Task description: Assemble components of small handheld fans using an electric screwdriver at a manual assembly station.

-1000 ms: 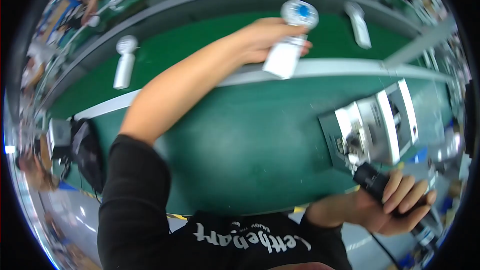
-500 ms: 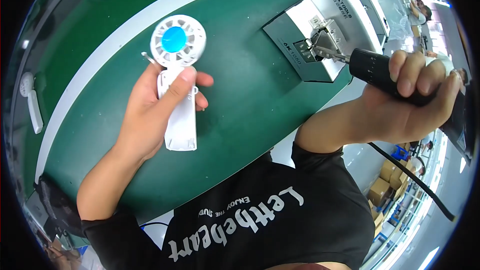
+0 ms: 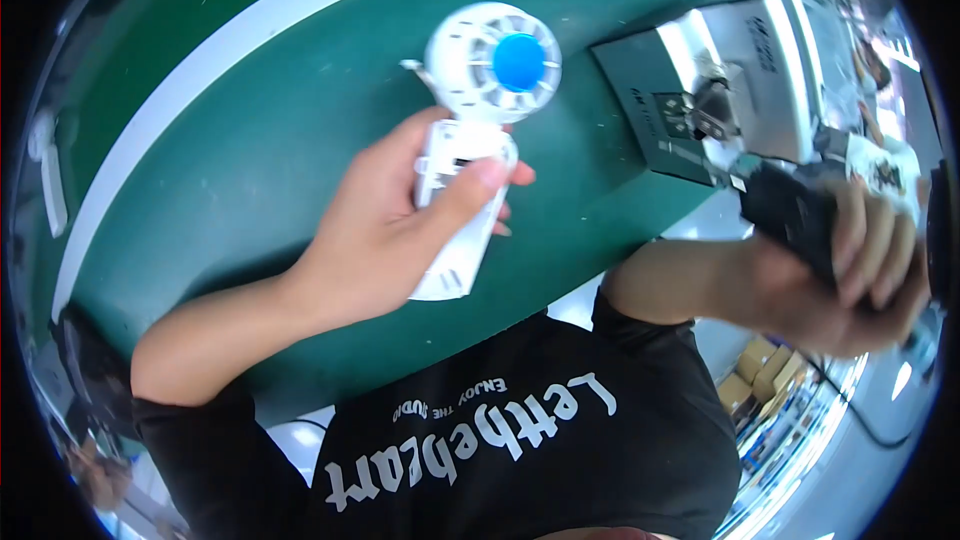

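Observation:
My left hand [image 3: 385, 215] is closed round the white handle of a small handheld fan [image 3: 478, 125], with the thumb across its front. The fan's round head carries a blue disc at its centre and points away from me above the green table. At the right, my right hand [image 3: 850, 280] grips a black electric screwdriver [image 3: 790, 215]; hand and tool are blurred by motion. The driver's tip sits apart from the fan, near the lower corner of a grey metal screw feeder [image 3: 670, 145]. Whether the tip holds a screw cannot be made out.
The green table [image 3: 270, 120] has a curved white edge strip [image 3: 215, 45]. Another white fan [image 3: 52, 175] lies beyond it at the far left. A black cable [image 3: 850, 405] hangs at the right, above cardboard boxes [image 3: 755, 370]. A black bag-like thing [image 3: 95, 370] rests at the lower left.
My left hand has carried the fan to the right, turning its head slightly. My right hand has drawn the screwdriver's tip off the screw feeder, moving right and toward me.

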Motion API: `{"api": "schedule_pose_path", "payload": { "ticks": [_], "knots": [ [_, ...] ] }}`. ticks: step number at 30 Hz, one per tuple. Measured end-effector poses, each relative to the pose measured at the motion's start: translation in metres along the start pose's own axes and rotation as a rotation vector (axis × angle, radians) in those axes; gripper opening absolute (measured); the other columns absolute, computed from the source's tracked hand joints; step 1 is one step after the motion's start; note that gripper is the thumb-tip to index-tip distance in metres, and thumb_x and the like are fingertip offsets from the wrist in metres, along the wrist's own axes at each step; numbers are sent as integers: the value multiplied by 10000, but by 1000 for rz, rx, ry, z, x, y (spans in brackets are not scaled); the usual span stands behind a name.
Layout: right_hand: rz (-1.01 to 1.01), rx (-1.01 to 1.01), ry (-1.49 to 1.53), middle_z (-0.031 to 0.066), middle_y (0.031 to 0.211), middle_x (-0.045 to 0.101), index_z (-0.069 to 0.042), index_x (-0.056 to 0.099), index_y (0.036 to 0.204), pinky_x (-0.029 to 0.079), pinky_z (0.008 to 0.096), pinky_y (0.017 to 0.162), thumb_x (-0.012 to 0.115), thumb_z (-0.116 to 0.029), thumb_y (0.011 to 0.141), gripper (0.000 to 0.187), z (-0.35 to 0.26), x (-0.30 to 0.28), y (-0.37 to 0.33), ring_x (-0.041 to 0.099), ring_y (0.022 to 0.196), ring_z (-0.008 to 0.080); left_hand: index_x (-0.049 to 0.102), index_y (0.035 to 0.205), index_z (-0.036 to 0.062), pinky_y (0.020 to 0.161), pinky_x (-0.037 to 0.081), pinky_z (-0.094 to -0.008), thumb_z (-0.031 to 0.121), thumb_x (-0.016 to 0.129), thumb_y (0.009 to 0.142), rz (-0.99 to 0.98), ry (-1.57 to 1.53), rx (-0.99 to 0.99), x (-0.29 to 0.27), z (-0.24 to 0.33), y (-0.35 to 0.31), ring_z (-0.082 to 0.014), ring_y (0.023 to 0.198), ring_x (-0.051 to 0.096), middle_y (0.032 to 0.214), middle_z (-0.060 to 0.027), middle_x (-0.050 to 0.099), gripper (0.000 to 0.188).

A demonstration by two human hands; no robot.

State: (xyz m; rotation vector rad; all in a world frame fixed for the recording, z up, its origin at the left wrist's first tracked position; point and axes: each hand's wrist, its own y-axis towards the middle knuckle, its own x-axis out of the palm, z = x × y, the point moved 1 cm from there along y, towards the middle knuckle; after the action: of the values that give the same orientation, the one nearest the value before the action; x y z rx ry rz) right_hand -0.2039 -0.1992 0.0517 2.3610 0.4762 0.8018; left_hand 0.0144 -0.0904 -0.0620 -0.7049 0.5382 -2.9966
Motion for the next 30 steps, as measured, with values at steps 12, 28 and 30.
{"api": "schedule_pose_path", "payload": {
  "ticks": [12, 28, 30],
  "knots": [
    [-90, 49, 73, -47, 606, 495, -136, 500, 732, 452, 223, 535, 604, -189, 875, 185, 33, 53, -26, 512, 506, 56, 476, 1183, -6, 670, 503, -264, 192, 519, 1005, -53, 172, 68, 7, -1, 11, -110, 772, 607, 968, -71, 611, 270],
    [-190, -46, -82, -40, 663, 500, -116, 554, 847, 433, 225, 531, 606, -245, 906, 151, 65, 80, -40, 507, 516, 65, 518, 991, -30, 605, 476, -316, 228, 548, 976, 18, 143, 160, 1, -2, 8, -161, 653, 611, 740, -90, 624, 260],
    [-194, -47, -80, -40, 663, 498, -116, 552, 851, 431, 226, 529, 605, -247, 908, 152, 66, 81, -40, 504, 514, 65, 516, 984, -28, 594, 474, -319, 226, 551, 974, 10, 152, 174, 2, -3, 8, -169, 640, 612, 728, -94, 623, 257]
  ]
}}
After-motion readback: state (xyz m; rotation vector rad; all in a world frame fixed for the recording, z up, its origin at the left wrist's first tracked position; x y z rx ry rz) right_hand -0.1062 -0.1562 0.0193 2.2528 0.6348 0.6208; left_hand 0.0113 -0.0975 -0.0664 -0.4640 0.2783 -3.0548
